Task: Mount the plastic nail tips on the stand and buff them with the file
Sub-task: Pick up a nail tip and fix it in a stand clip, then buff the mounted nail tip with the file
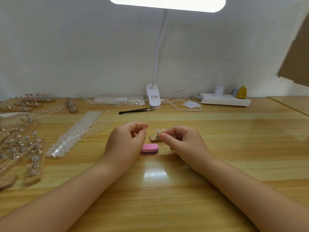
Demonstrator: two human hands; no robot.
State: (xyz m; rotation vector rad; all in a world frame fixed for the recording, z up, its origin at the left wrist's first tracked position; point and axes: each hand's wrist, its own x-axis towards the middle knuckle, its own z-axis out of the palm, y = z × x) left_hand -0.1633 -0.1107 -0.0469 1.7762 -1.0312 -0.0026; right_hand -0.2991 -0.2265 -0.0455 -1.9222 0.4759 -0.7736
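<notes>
Under a clip lamp, wooden table meets white wall.

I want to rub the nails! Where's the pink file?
In the head view, the file lies on the table near the middle, between both wrists, just in front of the small stand.

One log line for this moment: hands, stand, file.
left hand: fingers curled, contents unclear | right hand: pinching at stand | pink file: on table, untouched
</notes>
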